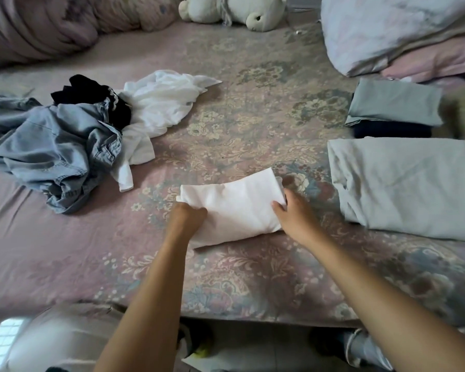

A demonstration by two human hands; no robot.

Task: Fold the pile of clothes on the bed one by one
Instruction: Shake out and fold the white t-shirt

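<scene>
A folded white garment (234, 208) lies in the middle of the flowered bed sheet (253, 108). My left hand (188, 217) grips its left edge, fingers curled under the cloth. My right hand (293, 213) holds its right edge, thumb on top. At the left is the unfolded pile: a light blue denim garment (57, 154), a black garment (91, 95) and a crumpled white garment (161, 108).
Folded pale grey-green clothes (406, 183) lie at the right, with a smaller folded stack (395, 106) behind them over a dark piece. Pillows (395, 30) sit at the back right, a plush toy (234, 9) at the back, a rolled quilt (38, 28) at the back left.
</scene>
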